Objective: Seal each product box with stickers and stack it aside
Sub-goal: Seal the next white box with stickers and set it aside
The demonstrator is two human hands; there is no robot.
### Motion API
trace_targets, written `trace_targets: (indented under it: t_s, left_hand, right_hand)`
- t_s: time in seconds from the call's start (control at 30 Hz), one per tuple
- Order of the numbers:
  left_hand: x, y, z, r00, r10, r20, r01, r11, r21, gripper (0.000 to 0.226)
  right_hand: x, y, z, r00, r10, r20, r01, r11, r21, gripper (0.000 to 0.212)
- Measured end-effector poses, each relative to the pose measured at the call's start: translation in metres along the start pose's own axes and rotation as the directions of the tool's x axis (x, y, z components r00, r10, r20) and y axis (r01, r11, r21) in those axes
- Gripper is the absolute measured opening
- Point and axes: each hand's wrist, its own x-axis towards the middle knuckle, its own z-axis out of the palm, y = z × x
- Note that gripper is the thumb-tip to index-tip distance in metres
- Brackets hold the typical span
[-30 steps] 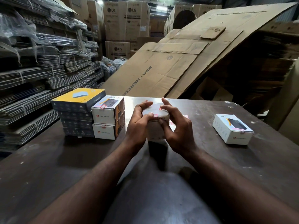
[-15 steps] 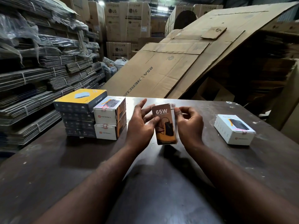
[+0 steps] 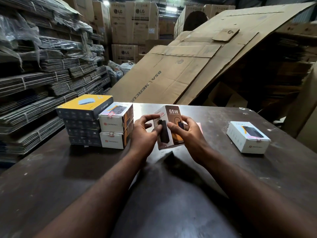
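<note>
Two hands hold the upright, slightly tilted 65W box [image 3: 174,114] between them, above the middle of the dark, scuffed, glossy table [image 3: 51,177]. The left hand [image 3: 143,134] pinches its left face and the right hand [image 3: 186,133] curls round its right edge, both forearms extended forward. Box: smooth rectangular printed cardboard, brown and white.

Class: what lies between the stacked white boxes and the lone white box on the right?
In the head view: the left hand and right hand holding the 65W box, with a pink sheet partly hidden behind the right hand.
</note>
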Motion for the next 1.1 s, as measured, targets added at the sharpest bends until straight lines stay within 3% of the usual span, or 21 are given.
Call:
trace_targets:
  t_s: [0.1, 0.17, 0.23, 0.4, 0.53, 0.63, 0.83, 1.1]
  left_hand:
    - [0.0, 0.003, 0.002, 0.98, -0.192, 0.049, 0.195, 0.979, -0.056, 0.045]
    - [-0.002, 0.01, 0.004, 0.922, -0.342, 0.18, 0.373, 0.911, -0.178, 0.052]
    - [-0.006, 0.012, 0.006, 0.873, -0.399, 0.279, 0.458, 0.867, -0.194, 0.048]
    - [-0.006, 0.007, 0.009, 0.886, -0.361, 0.292, 0.432, 0.871, -0.233, 0.04]
    - [-0.003, 0.002, 0.01, 0.901, -0.332, 0.278, 0.403, 0.878, -0.259, 0.036]
    - [-0.006, 0.004, 0.014, 0.89, -0.352, 0.289, 0.424, 0.872, -0.246, 0.04]
    - [-0.006, 0.002, 0.015, 0.908, -0.347, 0.236, 0.4, 0.885, -0.237, 0.049]
    - [-0.009, 0.016, 0.044, 0.915, -0.342, 0.213, 0.383, 0.903, -0.196, 0.042]
  right_hand:
    - [0.005, 0.001, -0.002, 0.995, 0.097, -0.027, -0.092, 0.983, 0.16, 0.066]
    - [0.007, 0.001, -0.005, 0.994, 0.108, 0.0, -0.105, 0.968, 0.228, 0.053]
    - [0.007, 0.0, -0.008, 0.992, 0.125, -0.014, -0.12, 0.972, 0.203, 0.037]
    - [0.016, 0.006, -0.018, 0.97, 0.164, -0.179, -0.171, 0.985, -0.025, 0.035]
    - [0.024, 0.009, -0.029, 0.947, 0.133, -0.293, -0.189, 0.967, -0.171, 0.017]
    - [0.022, 0.003, -0.031, 0.959, 0.157, -0.234, -0.199, 0.965, -0.169, 0.003]
    - [0.018, -0.012, -0.028, 0.975, 0.118, -0.188, -0.14, 0.984, -0.107, 0.012]
    - [0.012, -0.034, -0.061, 0.979, 0.04, -0.199, -0.098, 0.952, -0.291, 0.005]
